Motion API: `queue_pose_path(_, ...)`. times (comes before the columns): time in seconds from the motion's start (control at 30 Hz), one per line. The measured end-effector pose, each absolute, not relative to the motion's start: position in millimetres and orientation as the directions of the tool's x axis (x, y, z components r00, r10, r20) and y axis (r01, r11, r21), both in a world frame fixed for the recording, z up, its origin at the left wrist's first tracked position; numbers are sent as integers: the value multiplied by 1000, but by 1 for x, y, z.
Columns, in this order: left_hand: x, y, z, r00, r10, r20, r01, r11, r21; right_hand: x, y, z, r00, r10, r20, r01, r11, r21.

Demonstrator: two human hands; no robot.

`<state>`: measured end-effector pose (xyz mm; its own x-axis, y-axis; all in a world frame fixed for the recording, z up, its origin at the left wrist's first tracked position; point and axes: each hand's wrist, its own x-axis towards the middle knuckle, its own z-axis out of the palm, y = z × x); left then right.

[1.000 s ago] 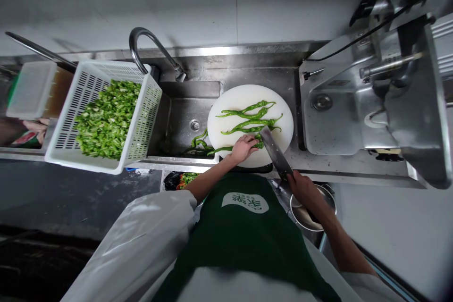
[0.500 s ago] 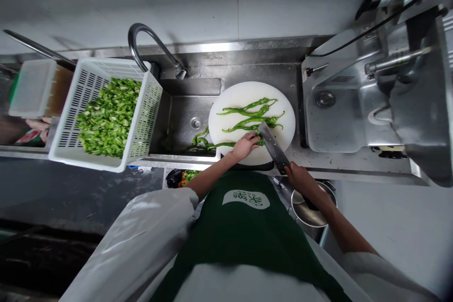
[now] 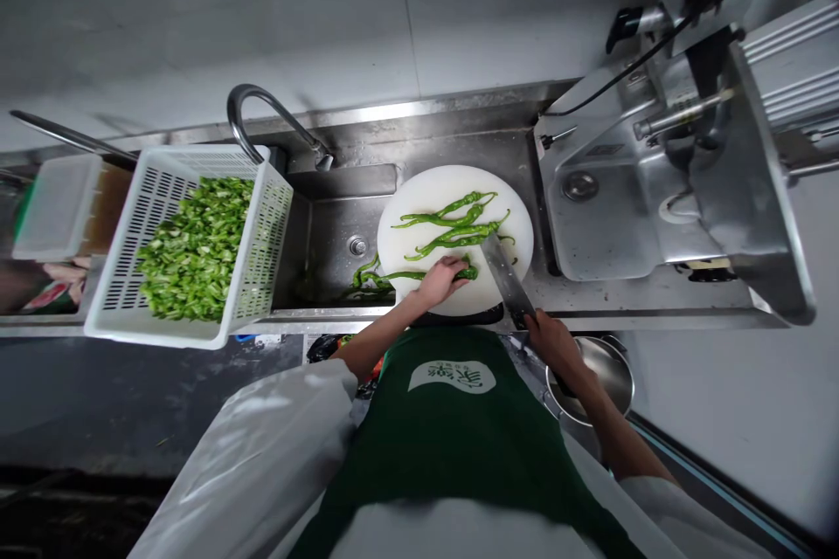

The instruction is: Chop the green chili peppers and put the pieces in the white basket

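A round white cutting board lies over the right part of the steel sink. Several long green peppers lie across the board. My left hand is closed on a pepper at the board's near edge, pinning it down. A cleaver is gripped in my right hand, its blade set on the board just right of my left fingers, by the pepper's end.
A white slotted basket of chopped green pepper sits left of the sink, under the curved tap. A steel slicing machine fills the counter at right. A steel bowl is low at right, and a translucent lidded box sits far left.
My right hand has drawn the cleaver slightly right, away from my left fingers. My left hand stays on the pepper. The view has shifted a little.
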<state>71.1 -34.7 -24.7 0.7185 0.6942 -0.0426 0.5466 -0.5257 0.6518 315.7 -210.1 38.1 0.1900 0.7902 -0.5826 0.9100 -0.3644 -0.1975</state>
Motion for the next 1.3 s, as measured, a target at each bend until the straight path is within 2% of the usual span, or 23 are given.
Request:
queue_pose_path(0.1, 83, -11, -21, 676, 737, 2, 582, -536, 611, 307, -216, 39, 233, 782, -578, 899, -400, -178)
queue_pose_path(0.27, 99, 22, -27, 663, 747, -46, 707, -604, 368, 300, -222, 41, 264, 764, -589, 889, -429, -159)
queue_pose_path(0.4, 85, 19, -30, 628, 775, -63, 751, -584, 309, 299, -222, 49, 328, 734, -595, 876, -472, -99)
queue_pose_path(0.63, 63, 10, -26, 586, 805, -90, 780, -531, 331, 288, -211, 65, 343, 746, -572, 888, -456, -62)
queue_pose_path(0.73, 72, 15, -28, 613, 790, -24, 732, -557, 392, 284, -202, 66, 313, 781, -541, 913, -404, -56)
queue_pose_path(0.83, 89, 23, -34, 692, 721, 38, 632, -631, 449, 282, -187, 66, 284, 797, -533, 925, -374, -67)
queue_pose_path(0.93, 101, 30, -40, 731, 682, 21, 602, -660, 449, 279, -174, 68, 282, 789, -546, 926, -373, -61)
queue_pose_path(1.3, 97, 40, -50, 736, 677, -5, 599, -647, 472, 281, -174, 74, 269, 776, -571, 941, -339, -17)
